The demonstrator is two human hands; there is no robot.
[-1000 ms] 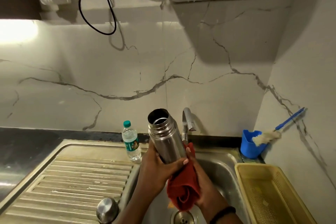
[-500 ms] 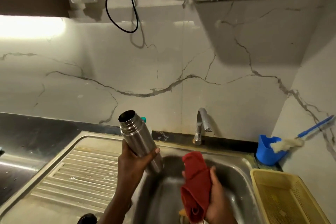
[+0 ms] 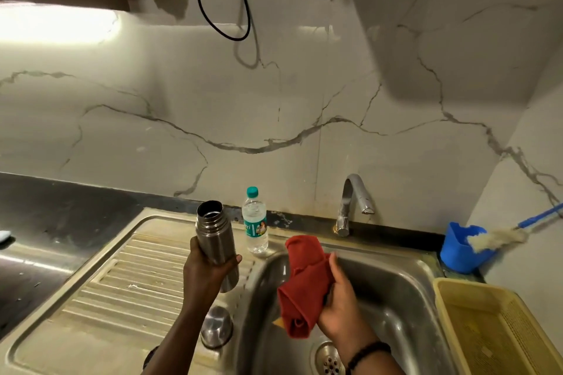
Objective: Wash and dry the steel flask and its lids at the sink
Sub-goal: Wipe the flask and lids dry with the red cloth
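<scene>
Two hands work above the stainless sink (image 3: 396, 292): the left grip (image 3: 207, 274) curls round the open cylindrical steel flask (image 3: 214, 240), tilted over the ribbed drainboard (image 3: 122, 283); at three o'clock, the right grip (image 3: 338, 304) clutches a crumpled red cloth (image 3: 301, 283). One domed steel lid (image 3: 217, 327) lies at the flask's six o'clock.

The left hand (image 3: 207, 271) is reaching forward from the lower edge, its grip curling around the steel flask (image 3: 214, 239), thumb across the front. The right hand (image 3: 341, 304) is sitting lower right, fingers clutching the red cloth (image 3: 303, 283), wrist wearing a dark band.
</scene>
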